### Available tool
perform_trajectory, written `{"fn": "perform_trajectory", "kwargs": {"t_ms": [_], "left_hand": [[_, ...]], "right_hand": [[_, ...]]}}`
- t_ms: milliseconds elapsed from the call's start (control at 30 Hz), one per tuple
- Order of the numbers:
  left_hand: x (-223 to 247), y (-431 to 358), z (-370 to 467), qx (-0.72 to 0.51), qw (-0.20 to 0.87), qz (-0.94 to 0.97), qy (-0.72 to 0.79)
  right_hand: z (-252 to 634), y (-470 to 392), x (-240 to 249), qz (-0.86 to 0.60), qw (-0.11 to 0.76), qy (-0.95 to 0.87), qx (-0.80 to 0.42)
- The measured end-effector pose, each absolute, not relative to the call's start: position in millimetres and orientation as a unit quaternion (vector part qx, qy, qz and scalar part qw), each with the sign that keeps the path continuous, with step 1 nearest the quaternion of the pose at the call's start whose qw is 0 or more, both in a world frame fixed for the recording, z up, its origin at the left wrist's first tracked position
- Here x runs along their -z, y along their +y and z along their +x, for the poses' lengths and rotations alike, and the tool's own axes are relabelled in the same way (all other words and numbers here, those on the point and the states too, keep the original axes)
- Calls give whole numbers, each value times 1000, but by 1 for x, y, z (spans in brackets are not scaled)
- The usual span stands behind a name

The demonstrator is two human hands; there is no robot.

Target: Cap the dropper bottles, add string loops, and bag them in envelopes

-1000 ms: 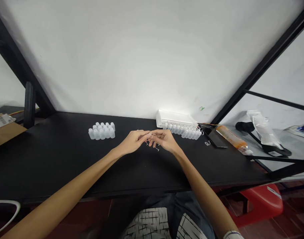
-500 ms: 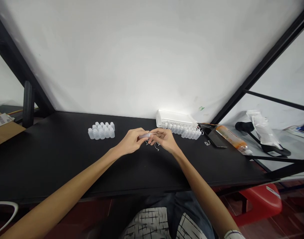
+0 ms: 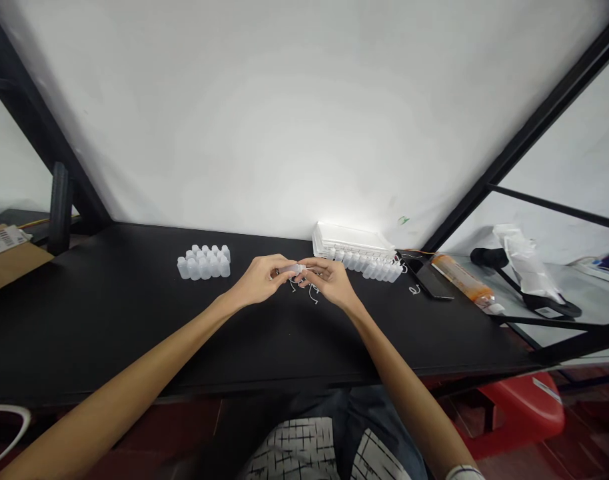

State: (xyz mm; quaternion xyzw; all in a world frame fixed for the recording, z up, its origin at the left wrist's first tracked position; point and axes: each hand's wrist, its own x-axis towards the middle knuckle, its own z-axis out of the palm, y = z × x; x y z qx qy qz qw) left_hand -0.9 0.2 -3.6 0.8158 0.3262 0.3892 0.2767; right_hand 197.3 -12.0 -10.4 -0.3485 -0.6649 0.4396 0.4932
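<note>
Above the middle of the table, my left hand (image 3: 263, 279) is closed around a small translucent squeeze bottle (image 3: 287, 269) tipped on its side, neck toward the right. My right hand (image 3: 330, 280) meets it at the neck, its fingers pinched on a thin white cord (image 3: 310, 269). Fingers hide part of where cord and bottle come together. Loose white cords (image 3: 313, 293) lie on the table just beneath both hands. To the left, a block of upright translucent bottles (image 3: 204, 265) stands in rows. More bottles with white cords (image 3: 379, 268) stand to the right.
Behind the right-hand bottles is a stack of white trays (image 3: 353, 236) by the wall. A black phone (image 3: 433, 280), a curled white cord (image 3: 414, 290) and an orange-labelled plastic bottle (image 3: 464, 280) lie at the right. Cardboard (image 3: 14, 267) sits far left; a red stool (image 3: 524, 410) is below.
The bottle in my left hand has shifted slightly, and its neck now shows more plainly against my right fingertips. Both hands stay in nearly the same place.
</note>
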Motion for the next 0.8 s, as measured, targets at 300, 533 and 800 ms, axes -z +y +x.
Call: {"fn": "perform_trajectory", "kwargs": {"t_ms": [300, 533, 800], "left_hand": [[1, -4, -1, -402, 240, 831, 302], [8, -2, -2, -396, 171, 860, 272], [10, 1, -1, -430, 107, 862, 245]], "right_hand": [[195, -14, 13, -324, 506, -660, -451], [195, -16, 11, -337, 490, -652, -471], [195, -13, 11, -343, 505, -637, -471]]}}
